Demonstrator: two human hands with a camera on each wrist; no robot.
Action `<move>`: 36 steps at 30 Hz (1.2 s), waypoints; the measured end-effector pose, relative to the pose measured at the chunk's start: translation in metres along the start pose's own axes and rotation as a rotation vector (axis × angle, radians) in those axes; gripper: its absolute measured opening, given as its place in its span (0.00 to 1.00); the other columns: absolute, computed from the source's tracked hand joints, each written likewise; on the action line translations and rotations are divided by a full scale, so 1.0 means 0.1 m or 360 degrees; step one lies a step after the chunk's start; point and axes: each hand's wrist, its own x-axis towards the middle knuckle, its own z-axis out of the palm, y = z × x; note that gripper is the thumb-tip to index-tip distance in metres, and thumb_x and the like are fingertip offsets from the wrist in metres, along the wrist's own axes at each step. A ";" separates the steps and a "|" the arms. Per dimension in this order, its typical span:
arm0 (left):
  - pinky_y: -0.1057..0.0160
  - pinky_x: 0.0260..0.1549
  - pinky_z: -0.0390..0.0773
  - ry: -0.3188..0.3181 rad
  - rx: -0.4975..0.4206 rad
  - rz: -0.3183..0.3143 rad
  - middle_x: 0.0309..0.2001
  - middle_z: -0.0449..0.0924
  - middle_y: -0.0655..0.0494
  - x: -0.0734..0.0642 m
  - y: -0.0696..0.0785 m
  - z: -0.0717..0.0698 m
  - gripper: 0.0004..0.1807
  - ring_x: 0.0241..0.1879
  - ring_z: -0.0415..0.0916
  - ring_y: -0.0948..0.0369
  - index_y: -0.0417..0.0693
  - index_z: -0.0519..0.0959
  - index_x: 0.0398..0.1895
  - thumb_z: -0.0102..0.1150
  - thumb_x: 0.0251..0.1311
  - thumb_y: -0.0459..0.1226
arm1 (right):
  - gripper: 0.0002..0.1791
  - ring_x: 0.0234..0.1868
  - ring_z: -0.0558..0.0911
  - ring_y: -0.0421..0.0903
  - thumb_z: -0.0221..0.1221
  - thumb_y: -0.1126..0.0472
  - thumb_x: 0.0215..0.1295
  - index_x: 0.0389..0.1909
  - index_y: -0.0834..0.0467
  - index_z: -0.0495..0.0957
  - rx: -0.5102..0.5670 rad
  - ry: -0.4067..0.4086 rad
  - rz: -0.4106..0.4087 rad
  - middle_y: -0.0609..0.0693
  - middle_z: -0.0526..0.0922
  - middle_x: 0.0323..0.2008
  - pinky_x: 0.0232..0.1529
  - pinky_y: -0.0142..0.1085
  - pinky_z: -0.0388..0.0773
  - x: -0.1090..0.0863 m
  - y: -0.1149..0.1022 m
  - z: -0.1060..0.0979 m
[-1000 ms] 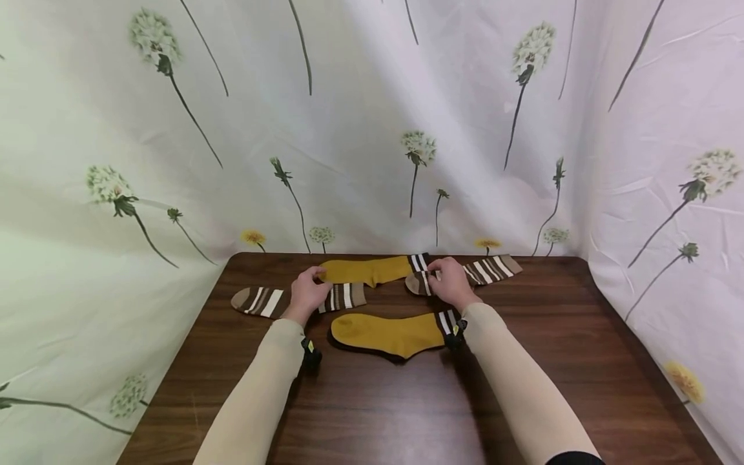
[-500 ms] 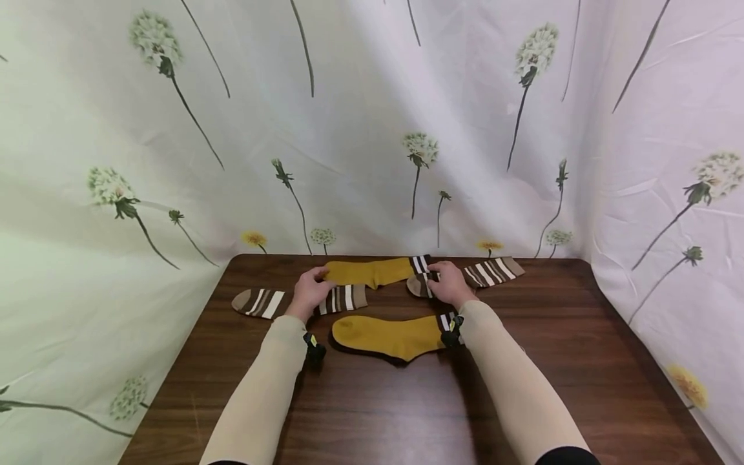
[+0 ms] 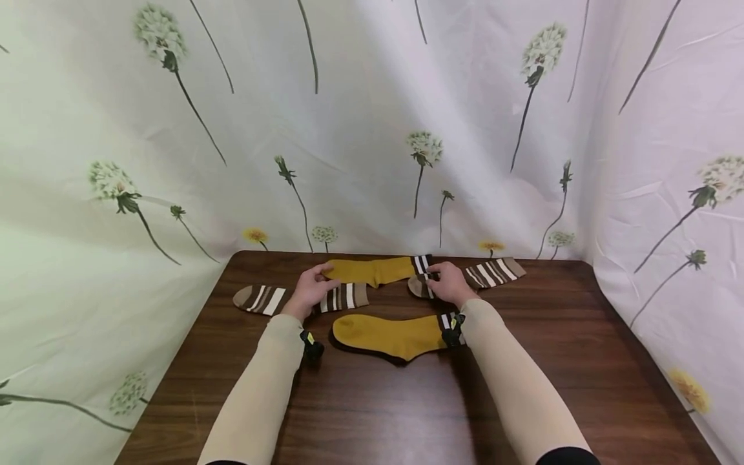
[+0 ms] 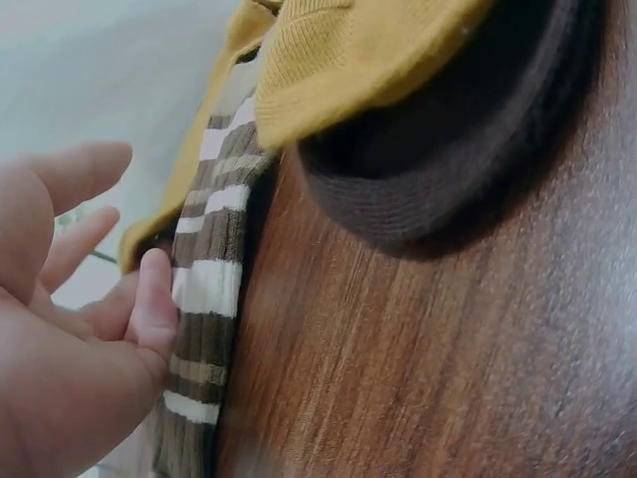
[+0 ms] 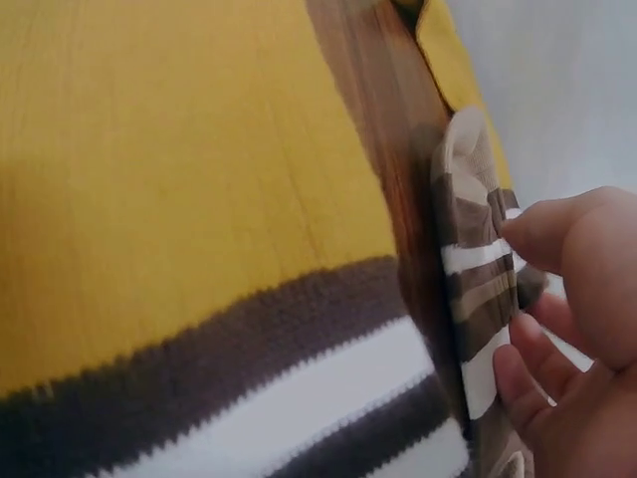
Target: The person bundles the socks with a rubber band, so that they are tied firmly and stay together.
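In the head view my left hand (image 3: 310, 290) lies over the middle of a brown-and-white striped sock (image 3: 259, 299). Its fingertips reach the toe of the far mustard-yellow sock (image 3: 360, 271). The left wrist view shows the thumb and fingers spread apart, with a fingertip against the striped sock (image 4: 209, 289). My right hand (image 3: 450, 284) covers part of a second striped sock (image 3: 494, 272), near the yellow sock's striped cuff. In the right wrist view its thumb and fingertips touch that striped sock (image 5: 483, 289) at separate spots, fingers loosely bent.
Nearer me, a yellow sock (image 3: 386, 332) lies over a dark layer on the brown wooden table (image 3: 378, 413). Its striped cuff reaches the right wrist camera. A white dandelion-print curtain (image 3: 360, 161) hangs along the back and both sides.
Both hands stay at nearly the same spots, and the socks keep their layout. The head view shifts slightly.
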 end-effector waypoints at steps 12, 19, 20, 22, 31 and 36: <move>0.40 0.74 0.61 -0.0029 -0.0159 -0.0058 0.81 0.55 0.40 0.00 -0.06 0.01 0.34 0.79 0.53 0.41 0.40 0.66 0.79 0.63 0.74 0.39 | 0.23 0.63 0.80 0.61 0.58 0.61 0.78 0.69 0.66 0.76 0.0119 0.0048 0.0056 0.64 0.77 0.68 0.59 0.54 0.79 -0.01 -0.04 -0.01; 0.40 0.72 0.66 0.0098 -0.0257 -0.0083 0.81 0.55 0.40 -0.03 -0.07 0.02 0.31 0.78 0.57 0.41 0.41 0.69 0.77 0.63 0.74 0.38 | 0.20 0.59 0.82 0.61 0.57 0.61 0.78 0.65 0.66 0.80 0.0335 0.0236 -0.0008 0.65 0.81 0.62 0.53 0.53 0.82 -0.04 -0.07 -0.09; 0.41 0.71 0.67 0.0118 -0.0269 -0.0084 0.81 0.55 0.40 -0.03 -0.08 0.02 0.30 0.76 0.59 0.42 0.41 0.70 0.76 0.63 0.74 0.38 | 0.20 0.59 0.83 0.61 0.57 0.61 0.78 0.64 0.66 0.81 0.0357 0.0270 -0.0016 0.65 0.82 0.61 0.53 0.53 0.82 -0.04 -0.08 -0.11; 0.44 0.67 0.72 0.0163 -0.0283 -0.0083 0.81 0.56 0.41 -0.04 -0.08 0.02 0.29 0.72 0.66 0.43 0.42 0.71 0.75 0.63 0.74 0.38 | 0.19 0.58 0.83 0.60 0.58 0.60 0.77 0.62 0.65 0.83 0.0373 0.0345 -0.0029 0.64 0.83 0.60 0.54 0.53 0.82 -0.05 -0.10 -0.14; 0.68 0.39 0.77 0.0430 -0.0392 0.0019 0.71 0.73 0.43 -0.07 -0.08 0.01 0.21 0.49 0.76 0.57 0.38 0.82 0.64 0.67 0.71 0.37 | 0.12 0.45 0.86 0.55 0.65 0.58 0.73 0.47 0.61 0.90 0.0450 0.0607 -0.0012 0.59 0.89 0.47 0.48 0.50 0.83 -0.10 -0.18 -0.21; 0.64 0.43 0.83 0.0510 -0.0495 0.0056 0.57 0.82 0.46 -0.07 -0.07 0.01 0.18 0.46 0.81 0.58 0.36 0.85 0.57 0.69 0.69 0.37 | 0.09 0.42 0.86 0.53 0.68 0.59 0.70 0.42 0.61 0.90 0.0473 0.0661 -0.0010 0.58 0.89 0.44 0.43 0.45 0.82 -0.15 -0.17 -0.22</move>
